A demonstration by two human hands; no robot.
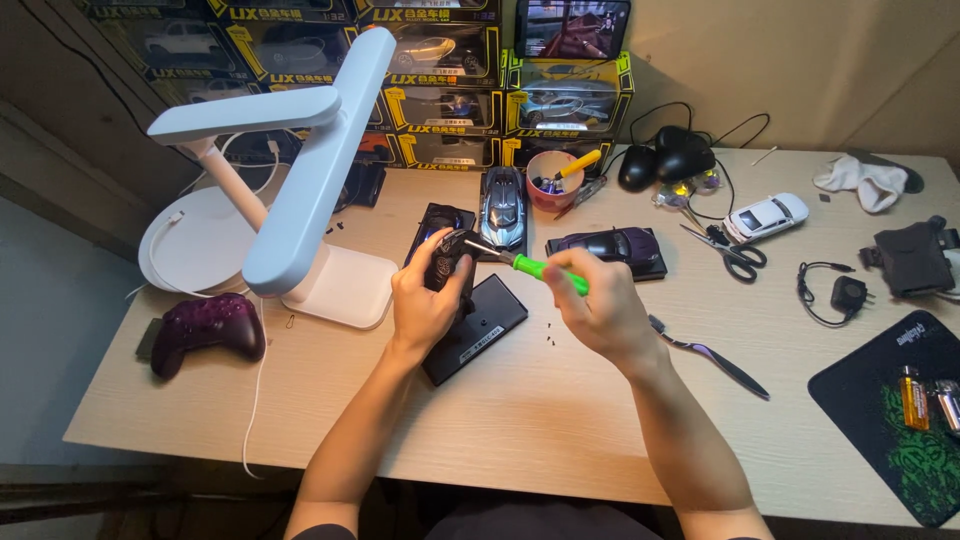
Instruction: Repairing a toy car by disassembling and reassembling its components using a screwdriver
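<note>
Right now I have both hands near the centre of the frame, over a pale wooden desk (520, 410). My left hand (425, 300) is curled shut around a dark model car (443, 258), holding it tipped up just above a black display base (478, 325) that lies flat on the desk below the hand. My right hand (600, 305) sits just right of that, fingers closed around the green handle of a small screwdriver (535, 268). The shaft runs up and left from the right hand, and its tip meets the car held in the left hand, so the car lies between the two hands, nearer the left.

A few tiny dark screws (551, 333) lie on the desk just below and between the hands, close to the base's right corner.

Behind the hands, toward the upper centre, a silver-blue model car (503, 208) stands on its own base, and a dark purple model car (610, 245) sits just right of it, close above my right hand. A pink cup (553, 185) with a yellow-handled tool in it stands beyond them. A white desk lamp (300, 170) fills the upper left, with a purple game controller (207, 328) at lower left. To the right I see black-handled scissors (728, 250), a white model car (766, 216) and, at the lower right edge, a black and green mouse mat (890, 420). A purple-handled toothbrush (712, 357) lies just right of my right wrist.
</note>
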